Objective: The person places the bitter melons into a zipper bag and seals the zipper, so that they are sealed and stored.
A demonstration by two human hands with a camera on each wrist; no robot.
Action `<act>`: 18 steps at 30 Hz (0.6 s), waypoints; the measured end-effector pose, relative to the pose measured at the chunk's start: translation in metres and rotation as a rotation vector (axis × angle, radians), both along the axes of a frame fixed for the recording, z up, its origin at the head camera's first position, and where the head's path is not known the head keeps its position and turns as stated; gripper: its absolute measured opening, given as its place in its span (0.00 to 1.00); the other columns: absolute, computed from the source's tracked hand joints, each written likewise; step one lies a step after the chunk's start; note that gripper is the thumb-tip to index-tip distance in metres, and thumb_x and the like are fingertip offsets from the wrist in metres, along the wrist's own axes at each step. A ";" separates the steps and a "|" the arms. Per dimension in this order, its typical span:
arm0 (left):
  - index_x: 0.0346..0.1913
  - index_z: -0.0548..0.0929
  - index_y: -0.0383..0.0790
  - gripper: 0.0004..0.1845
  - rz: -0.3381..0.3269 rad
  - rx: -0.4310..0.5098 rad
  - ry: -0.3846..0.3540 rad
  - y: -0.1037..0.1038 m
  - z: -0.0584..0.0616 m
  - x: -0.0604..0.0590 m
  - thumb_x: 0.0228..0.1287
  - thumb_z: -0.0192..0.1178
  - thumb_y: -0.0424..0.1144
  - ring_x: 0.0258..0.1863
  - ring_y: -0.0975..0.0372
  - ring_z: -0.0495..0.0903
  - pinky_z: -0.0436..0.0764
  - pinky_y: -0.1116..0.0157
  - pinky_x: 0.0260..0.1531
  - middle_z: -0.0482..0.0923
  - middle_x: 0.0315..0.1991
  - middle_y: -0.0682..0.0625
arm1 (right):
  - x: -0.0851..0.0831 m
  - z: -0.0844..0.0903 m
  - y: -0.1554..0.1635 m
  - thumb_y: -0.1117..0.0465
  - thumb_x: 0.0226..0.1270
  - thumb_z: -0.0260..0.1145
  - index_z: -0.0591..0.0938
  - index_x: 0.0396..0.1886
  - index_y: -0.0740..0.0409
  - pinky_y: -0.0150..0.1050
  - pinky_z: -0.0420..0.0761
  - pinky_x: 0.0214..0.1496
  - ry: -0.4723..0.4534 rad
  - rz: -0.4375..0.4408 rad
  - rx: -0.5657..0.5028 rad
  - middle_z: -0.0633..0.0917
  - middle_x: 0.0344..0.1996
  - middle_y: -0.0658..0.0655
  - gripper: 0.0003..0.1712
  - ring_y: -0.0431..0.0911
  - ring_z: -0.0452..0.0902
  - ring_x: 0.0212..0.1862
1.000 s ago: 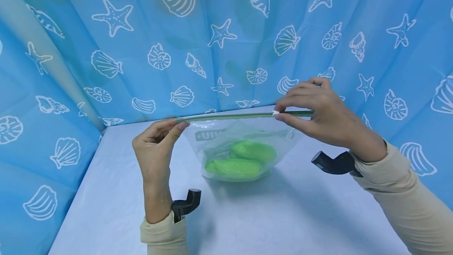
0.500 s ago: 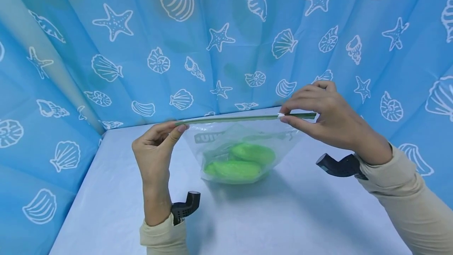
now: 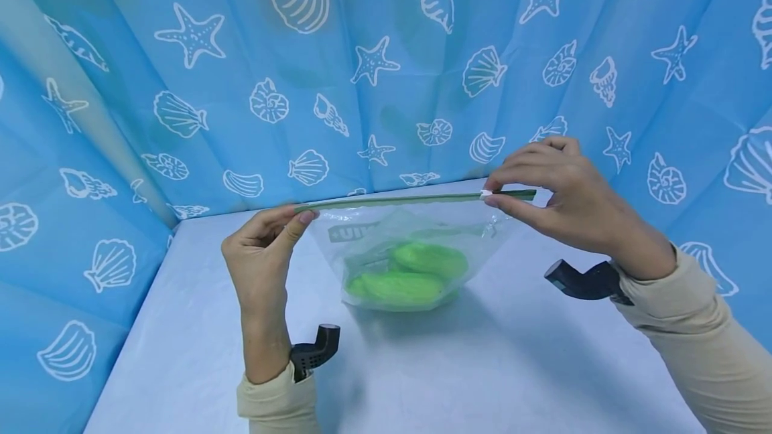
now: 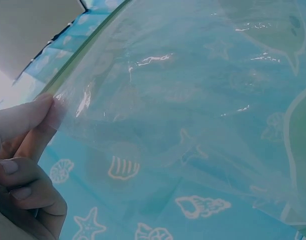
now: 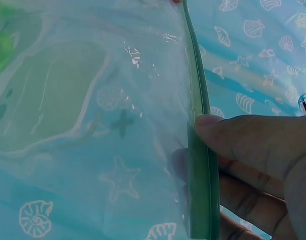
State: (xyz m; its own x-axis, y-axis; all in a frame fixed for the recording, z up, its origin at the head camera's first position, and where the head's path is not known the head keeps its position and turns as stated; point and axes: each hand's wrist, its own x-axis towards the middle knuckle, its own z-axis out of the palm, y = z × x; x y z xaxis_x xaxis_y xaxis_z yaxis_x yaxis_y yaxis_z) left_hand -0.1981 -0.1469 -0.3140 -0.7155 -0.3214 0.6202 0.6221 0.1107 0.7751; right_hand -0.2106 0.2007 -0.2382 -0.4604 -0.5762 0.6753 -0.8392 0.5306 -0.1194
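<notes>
Nearest, both forearms in beige sleeves (image 3: pixel 705 353), each with a black wrist-mounted bracket (image 3: pixel 315 351), over the pale blue table (image 3: pixel 482 367).

Left hand (image 3: pixel 261 261): thumb and forefinger pinch the left end of the green zip strip (image 3: pixel 398 199) on the clear plastic zip bag (image 3: pixel 410 246); other fingers curled in. The left wrist view confirms the pinch on the bag's corner film (image 4: pixel 53 107).

Right hand (image 3: pixel 557 193): thumb and fingers pinch the strip's right end, at a small white slider tab (image 3: pixel 485 194). In the right wrist view the thumb (image 5: pixel 253 145) presses on the green strip (image 5: pixel 200 165), fingers behind the film.

Bag is held upright between the two hands, strip stretched taut and roughly level; bottom rests on the table about mid-width, toward the far edge. Inside, at the bottom: two bright green oblong pieces (image 3: pixel 416 276), one lying against the other. Green printed label (image 3: pixel 352 232) on the bag's upper left; text unreadable.

Farthest: blue curtain with white shell and starfish print (image 3: pixel 386 72) encloses the table's far and side edges.
</notes>
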 end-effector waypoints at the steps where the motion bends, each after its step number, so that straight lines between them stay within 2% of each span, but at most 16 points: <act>1: 0.33 0.87 0.36 0.09 -0.002 0.003 0.002 0.000 0.000 0.000 0.47 0.70 0.34 0.13 0.61 0.57 0.58 0.67 0.16 0.83 0.26 0.42 | 0.000 0.000 0.000 0.66 0.41 0.76 0.86 0.33 0.51 0.54 0.58 0.51 0.001 -0.001 0.000 0.84 0.33 0.48 0.16 0.44 0.76 0.43; 12: 0.33 0.87 0.37 0.08 0.011 -0.012 0.013 -0.002 0.000 0.000 0.48 0.70 0.35 0.14 0.60 0.61 0.61 0.67 0.17 0.83 0.27 0.40 | 0.000 0.000 0.007 0.65 0.44 0.74 0.86 0.34 0.48 0.52 0.59 0.53 -0.004 -0.026 0.023 0.83 0.33 0.44 0.15 0.40 0.75 0.43; 18: 0.33 0.87 0.37 0.08 0.013 -0.010 0.006 -0.002 0.000 0.001 0.48 0.70 0.36 0.14 0.61 0.62 0.60 0.67 0.17 0.83 0.27 0.42 | 0.000 -0.005 0.012 0.64 0.43 0.75 0.86 0.35 0.48 0.50 0.60 0.51 0.000 -0.033 0.022 0.83 0.34 0.43 0.16 0.39 0.75 0.43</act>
